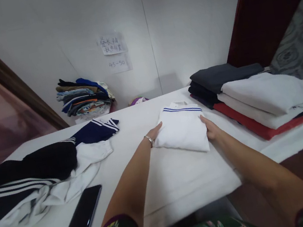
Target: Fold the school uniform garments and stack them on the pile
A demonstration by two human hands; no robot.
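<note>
A folded white shirt (182,129) with blue stripes near its far edge and a small collar lies on the white-covered table (141,119) in front of me. My left hand (155,132) grips its left side, thumb on top and the other fingers mostly hidden. On the opposite side, my right hand (210,127) holds the shirt's edge the same way. A bracelet (149,140) circles my left wrist. Both hands press in from the sides, keeping the folded bundle between them.
Folded clothes in grey, white and red (257,98) form a stack at right. Loose black and white striped garments (26,167) lie at left, with a dark phone (79,222) nearer me. Another clothes pile (85,97) stands beyond the table, below paper signs (114,53) on the wall.
</note>
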